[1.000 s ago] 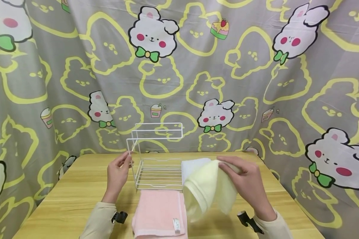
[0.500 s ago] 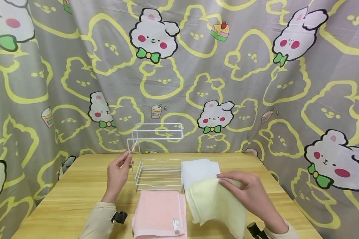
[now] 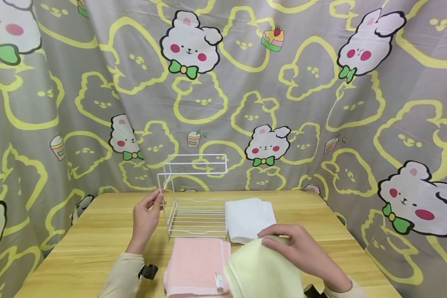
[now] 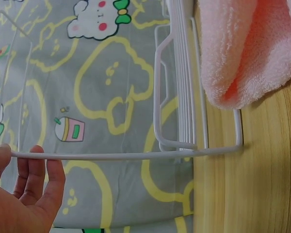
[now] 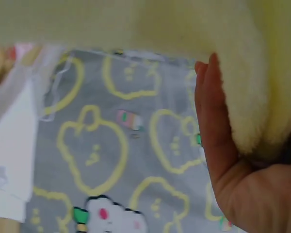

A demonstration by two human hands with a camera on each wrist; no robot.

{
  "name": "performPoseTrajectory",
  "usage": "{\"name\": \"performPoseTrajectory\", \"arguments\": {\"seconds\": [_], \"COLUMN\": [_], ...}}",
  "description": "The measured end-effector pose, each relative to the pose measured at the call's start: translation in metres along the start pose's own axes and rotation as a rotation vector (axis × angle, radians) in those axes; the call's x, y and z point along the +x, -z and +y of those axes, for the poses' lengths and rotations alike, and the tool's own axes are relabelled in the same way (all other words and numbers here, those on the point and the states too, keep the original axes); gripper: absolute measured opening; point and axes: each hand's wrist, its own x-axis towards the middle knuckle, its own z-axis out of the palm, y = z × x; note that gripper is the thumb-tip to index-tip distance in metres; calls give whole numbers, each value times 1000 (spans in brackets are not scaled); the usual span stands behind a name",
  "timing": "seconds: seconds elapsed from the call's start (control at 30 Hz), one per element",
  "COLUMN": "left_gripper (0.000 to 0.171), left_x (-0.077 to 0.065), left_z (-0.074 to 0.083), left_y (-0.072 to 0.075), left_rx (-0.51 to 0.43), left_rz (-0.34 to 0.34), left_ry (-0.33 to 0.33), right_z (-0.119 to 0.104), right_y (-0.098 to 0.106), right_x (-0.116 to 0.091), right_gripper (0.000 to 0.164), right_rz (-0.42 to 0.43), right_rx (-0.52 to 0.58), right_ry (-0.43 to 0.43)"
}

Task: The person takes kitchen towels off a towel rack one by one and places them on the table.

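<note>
My left hand pinches the left upright of a white wire rack; in the left wrist view, thumb and fingers lie on either side of the rack's wire. From my right hand hangs a pale yellow towel, pinched near its top edge. In the right wrist view the towel covers part of the fingers. A folded pink towel with a small white tag lies in front of the rack. Beside the rack on the right is a folded white towel, partly behind the right hand.
Everything stands on a wood-grain table. Behind it hangs a grey curtain printed with yellow outlines and white bunnies. The rack's upper bars stick out to the right above its base.
The right hand has brought the yellow towel down and toward the front of the table, uncovering more of the white towel. My left hand keeps its place on the rack.
</note>
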Motion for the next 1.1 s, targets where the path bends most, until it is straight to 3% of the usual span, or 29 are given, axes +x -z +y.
{"name": "performPoseTrajectory", "arguments": {"seconds": [0.33, 0.63, 1.1], "left_gripper": [25, 24, 27], "left_x": [0, 1, 1], "left_z": [1, 2, 0], "left_y": [-3, -3, 2], "left_rx": [-20, -17, -8], "left_rz": [14, -2, -8], "left_ry": [-42, -45, -41], "right_z": [57, 108, 142], "right_y": [-22, -37, -49], "right_x": [10, 5, -5], "right_gripper": [19, 16, 15], "right_rz": [11, -6, -58], "right_rx": [-31, -36, -71], "right_ry": [-183, -316, -346]}}
